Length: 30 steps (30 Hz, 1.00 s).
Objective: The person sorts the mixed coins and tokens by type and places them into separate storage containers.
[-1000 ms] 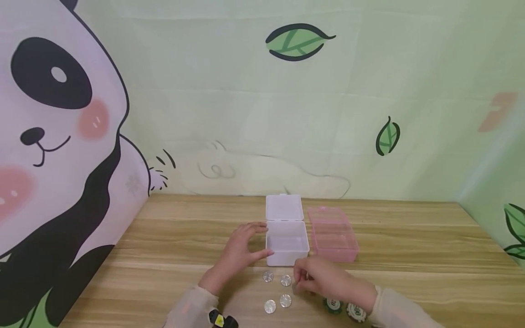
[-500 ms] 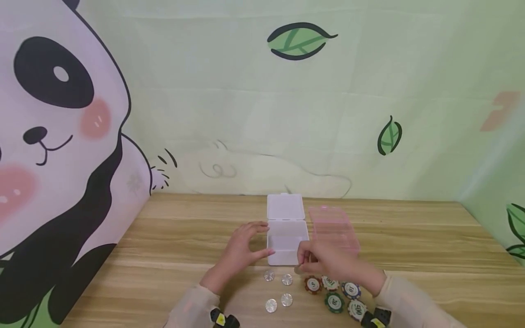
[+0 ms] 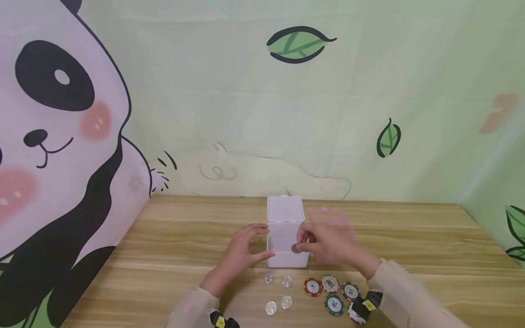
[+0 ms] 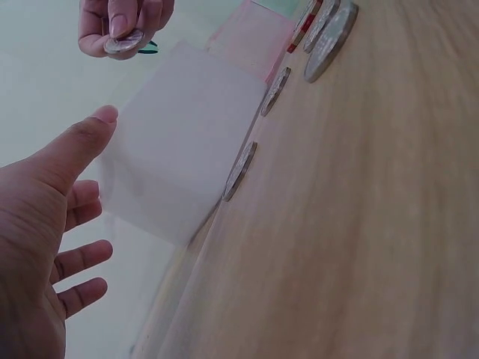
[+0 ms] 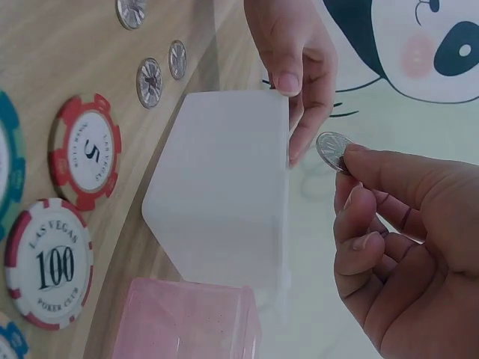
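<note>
The right hand [image 3: 330, 241] pinches a coin [image 5: 331, 151] above the white box [image 3: 288, 260]. The left hand [image 3: 239, 247] touches the box, fingers loose.

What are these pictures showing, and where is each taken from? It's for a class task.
There is no machine here: a person works bare-handed. The wide picture comes from a camera worn on the head; the two closer ones come from wrist cameras, left and right. On the wood-grain table stand an open white box and a pink box, with four silvery coins and five poker chips lying nearer the viewer. The left hand touches the white box; the right hand pinches another coin near it.
</note>
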Each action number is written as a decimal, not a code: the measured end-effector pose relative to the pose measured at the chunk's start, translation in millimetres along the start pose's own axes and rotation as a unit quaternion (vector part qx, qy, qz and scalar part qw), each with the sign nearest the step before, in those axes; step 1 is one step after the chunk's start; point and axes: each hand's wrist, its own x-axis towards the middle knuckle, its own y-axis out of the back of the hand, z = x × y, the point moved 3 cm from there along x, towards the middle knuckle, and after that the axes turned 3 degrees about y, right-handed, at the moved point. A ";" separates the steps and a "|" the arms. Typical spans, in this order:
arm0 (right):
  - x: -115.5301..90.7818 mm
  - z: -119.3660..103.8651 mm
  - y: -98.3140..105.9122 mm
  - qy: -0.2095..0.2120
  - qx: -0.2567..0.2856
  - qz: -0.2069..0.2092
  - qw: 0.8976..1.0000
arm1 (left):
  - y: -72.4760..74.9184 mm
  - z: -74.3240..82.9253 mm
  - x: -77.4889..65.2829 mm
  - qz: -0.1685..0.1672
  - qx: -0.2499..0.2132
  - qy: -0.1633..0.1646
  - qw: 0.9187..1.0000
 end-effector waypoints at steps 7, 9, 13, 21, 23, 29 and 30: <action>10.2 3.5 -5.2 -0.031 0.010 -0.004 0.999 | 0.8 -1.6 -2.1 0.001 0.009 -0.006 1.000; 12.9 4.0 -7.3 -0.034 0.013 -0.009 0.999 | 1.7 -0.8 -2.5 0.000 0.010 -0.008 1.000; 19.1 4.2 -11.5 -0.028 0.015 -0.020 0.999 | 2.6 0.1 -3.2 -0.002 0.006 -0.008 1.000; 33.2 9.9 -22.8 -0.027 0.029 -0.026 0.999 | -0.8 -1.8 -3.2 -0.006 -0.001 0.000 1.000; 37.3 10.4 -26.2 -0.026 0.033 -0.023 0.999 | -1.5 -1.9 -2.7 -0.005 -0.001 -0.003 1.000; 45.7 6.8 -31.7 -0.035 0.003 -0.020 0.999 | -1.9 -2.0 -1.5 -0.004 -0.001 -0.003 1.000; 46.6 5.9 -32.2 -0.038 0.002 -0.022 0.999 | -2.1 -2.4 -1.5 -0.004 0.000 -0.003 1.000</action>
